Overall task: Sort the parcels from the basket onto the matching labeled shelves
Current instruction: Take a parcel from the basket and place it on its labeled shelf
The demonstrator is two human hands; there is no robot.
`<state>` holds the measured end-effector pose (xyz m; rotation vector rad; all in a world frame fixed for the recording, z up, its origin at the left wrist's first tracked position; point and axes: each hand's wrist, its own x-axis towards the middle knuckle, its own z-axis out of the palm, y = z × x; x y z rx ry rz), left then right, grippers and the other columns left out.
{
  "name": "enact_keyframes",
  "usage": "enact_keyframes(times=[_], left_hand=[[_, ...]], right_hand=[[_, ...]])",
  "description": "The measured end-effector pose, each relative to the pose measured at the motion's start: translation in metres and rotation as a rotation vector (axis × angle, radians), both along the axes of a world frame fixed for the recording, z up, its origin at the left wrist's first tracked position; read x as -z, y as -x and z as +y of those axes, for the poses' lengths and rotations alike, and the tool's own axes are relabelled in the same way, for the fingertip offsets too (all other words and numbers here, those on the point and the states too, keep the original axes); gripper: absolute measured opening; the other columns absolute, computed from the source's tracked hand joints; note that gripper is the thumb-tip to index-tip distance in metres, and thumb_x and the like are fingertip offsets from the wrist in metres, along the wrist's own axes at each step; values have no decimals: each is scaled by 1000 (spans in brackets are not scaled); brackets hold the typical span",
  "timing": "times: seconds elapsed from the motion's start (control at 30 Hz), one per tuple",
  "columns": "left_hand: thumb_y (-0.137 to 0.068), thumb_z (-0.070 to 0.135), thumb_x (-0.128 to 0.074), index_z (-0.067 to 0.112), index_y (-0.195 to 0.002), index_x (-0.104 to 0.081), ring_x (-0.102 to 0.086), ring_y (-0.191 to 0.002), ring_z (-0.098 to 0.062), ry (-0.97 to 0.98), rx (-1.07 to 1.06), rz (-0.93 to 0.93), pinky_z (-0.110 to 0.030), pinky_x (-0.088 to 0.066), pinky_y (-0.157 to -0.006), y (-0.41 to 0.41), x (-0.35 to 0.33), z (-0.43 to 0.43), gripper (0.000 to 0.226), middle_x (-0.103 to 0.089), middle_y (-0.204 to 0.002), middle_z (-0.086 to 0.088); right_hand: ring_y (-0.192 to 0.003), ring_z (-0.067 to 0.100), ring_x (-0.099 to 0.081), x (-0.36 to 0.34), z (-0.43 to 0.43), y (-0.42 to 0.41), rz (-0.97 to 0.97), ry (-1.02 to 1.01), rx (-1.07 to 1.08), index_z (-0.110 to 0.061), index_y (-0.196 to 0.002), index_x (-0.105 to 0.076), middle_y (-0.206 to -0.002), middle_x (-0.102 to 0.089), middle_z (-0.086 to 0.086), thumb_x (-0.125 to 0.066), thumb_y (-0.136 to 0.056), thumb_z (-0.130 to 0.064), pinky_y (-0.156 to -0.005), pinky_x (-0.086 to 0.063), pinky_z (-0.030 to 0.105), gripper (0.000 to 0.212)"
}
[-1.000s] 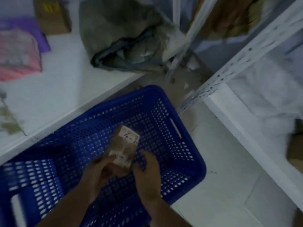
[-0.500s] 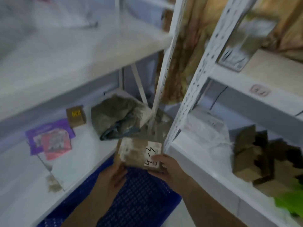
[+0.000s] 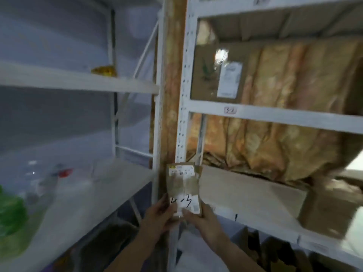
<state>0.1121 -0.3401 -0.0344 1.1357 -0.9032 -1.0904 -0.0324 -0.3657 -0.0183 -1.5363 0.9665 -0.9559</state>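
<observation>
Brown parcel (image 3: 183,190), held upright in front of us: our left hand (image 3: 159,214) gripped its lower left edge and our right hand (image 3: 204,218) pinched the bottom right corner, beside a white sticker (image 3: 184,203) with a scrawled number we read as 4-3, kinda blurry. Right behind it stood the white rack post (image 3: 181,114). Past that, on the right, was a pale shelf board (image 3: 245,193) with a cardboard box (image 3: 330,209) on it, and higher up a shelf tag (image 3: 230,110) under a labelled carton (image 3: 216,75).
</observation>
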Motion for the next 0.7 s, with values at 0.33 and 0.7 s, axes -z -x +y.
enact_keyframes(times=[0.33,0.7], left_hand=[[-87,-2,-59,22,-124,-49,-59,-106,-10,580,113,-446,-18,-49,-88,188,-211,58,45,-62,-118,2],[-90,1,-56,15,-138,-43,-54,-111,-12,743,96,-546,-26,-44,-94,364,-330,138,52,-61,-120,2]], right_hand=[[-108,27,-62,-190,73,186,250,594,438,-4,-120,-63,-117,-68,13,-42,-101,-12,-86,-48,31,29],[-97,24,-63,-306,166,353,175,802,657,-12,-118,-65,-109,-71,8,-43,-94,3,-75,-48,30,36]])
